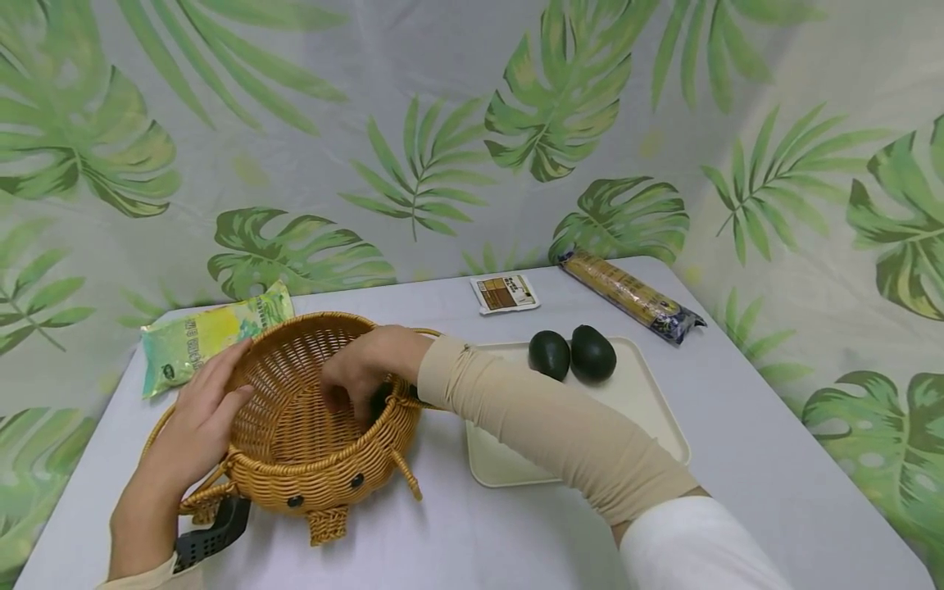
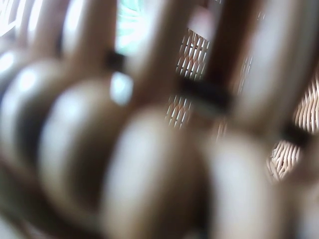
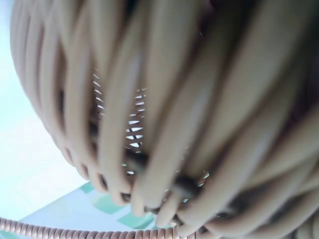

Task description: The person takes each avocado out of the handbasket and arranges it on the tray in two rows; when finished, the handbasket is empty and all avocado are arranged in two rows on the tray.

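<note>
A brown wicker basket (image 1: 317, 467) with dark button eyes and stubby feet stands on the table at left. Its rim is touched by my left hand (image 1: 202, 418), whose fingers lie along the left side, fairly straight. Inside it, at the right wall, my right hand (image 1: 365, 369) reaches down with bent fingers round a dark avocado (image 1: 381, 401), mostly hidden under the palm. Two more avocados (image 1: 549, 355) lie side by side on a cream tray (image 1: 649, 418) to the right. Both wrist views show blurred close-up weave of the basket (image 2: 149, 169).
Behind the basket at left lies a green-yellow packet (image 1: 214, 336). A small white-and-brown sachet (image 1: 506, 293) lies at the back, and a long package of noodles or similar (image 1: 630, 295) at back right. Leaf-patterned cloth (image 1: 435, 164) hangs behind the white table (image 1: 737, 459).
</note>
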The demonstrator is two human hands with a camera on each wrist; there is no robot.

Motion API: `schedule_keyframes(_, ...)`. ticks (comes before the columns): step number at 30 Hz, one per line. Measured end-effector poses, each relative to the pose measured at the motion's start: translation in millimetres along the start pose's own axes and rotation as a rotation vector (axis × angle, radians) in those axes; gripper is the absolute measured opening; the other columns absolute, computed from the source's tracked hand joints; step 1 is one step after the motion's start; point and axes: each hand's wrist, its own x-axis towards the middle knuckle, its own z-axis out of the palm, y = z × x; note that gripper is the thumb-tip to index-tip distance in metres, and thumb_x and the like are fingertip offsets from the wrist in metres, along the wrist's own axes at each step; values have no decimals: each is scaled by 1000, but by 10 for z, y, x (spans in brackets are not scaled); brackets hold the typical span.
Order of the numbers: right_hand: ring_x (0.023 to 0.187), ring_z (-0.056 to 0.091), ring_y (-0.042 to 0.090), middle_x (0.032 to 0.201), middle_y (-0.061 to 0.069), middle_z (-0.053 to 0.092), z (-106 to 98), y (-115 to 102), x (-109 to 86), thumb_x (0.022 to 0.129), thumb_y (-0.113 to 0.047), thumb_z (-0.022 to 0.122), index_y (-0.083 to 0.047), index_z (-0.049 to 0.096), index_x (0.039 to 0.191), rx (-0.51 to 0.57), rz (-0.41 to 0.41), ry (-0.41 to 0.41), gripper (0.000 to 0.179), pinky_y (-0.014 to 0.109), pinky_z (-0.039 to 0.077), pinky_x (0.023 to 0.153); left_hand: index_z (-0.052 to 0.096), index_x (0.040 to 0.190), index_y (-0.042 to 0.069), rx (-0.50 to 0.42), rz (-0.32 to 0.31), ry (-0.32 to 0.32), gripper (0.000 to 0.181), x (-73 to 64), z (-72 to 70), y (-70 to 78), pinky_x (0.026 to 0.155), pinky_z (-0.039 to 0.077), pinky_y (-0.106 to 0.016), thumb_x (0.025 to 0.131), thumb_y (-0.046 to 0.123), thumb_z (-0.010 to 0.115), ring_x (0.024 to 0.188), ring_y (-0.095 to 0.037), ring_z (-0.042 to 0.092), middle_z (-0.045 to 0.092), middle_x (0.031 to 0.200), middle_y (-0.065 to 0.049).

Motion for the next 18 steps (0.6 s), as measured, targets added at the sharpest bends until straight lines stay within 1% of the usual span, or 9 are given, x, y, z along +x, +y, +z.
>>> schedule_keyframes(4,130,53,6,140,-12,58,-5,-14,-4,87,-36,84,-26,61,142,-40,39,-20,60,21,46,104,22,165,8,0,3,0,59,2,0,-1,116,7,-79,109,17,39,150,-56,18,26,163,-30)
schedule_keyframes(8,131,53,7,142,-13,58,-3,-29,-16,88,-38,82,-29,60,144,-92,60,-52,61,24,46,105,21,165,8,1,7,2,59,5,2,-3,117,5,-77,109,16,39,151,-56,18,26,163,-30)
schedule_keyframes(11,129,54,7,141,-14,58,0,-50,-17,89,-39,81,-32,62,142,-123,85,-77,57,26,47,105,22,165,8,3,8,3,59,6,1,-4,118,5,-76,109,16,39,151,-55,18,26,163,-30)
schedule_keyframes(13,128,54,6,141,-15,58,3,-67,-13,89,-40,81,-35,64,139,-137,111,-82,53,27,48,104,22,165,8,4,7,3,59,6,1,-4,118,5,-76,109,16,39,151,-55,18,26,163,-30)
schedule_keyframes(18,127,55,6,142,-14,58,14,-103,-7,88,-42,81,-36,69,130,-157,162,-86,44,28,50,103,22,165,7,1,3,-1,59,-1,3,-8,118,4,-75,109,16,39,151,-55,18,26,163,-30)
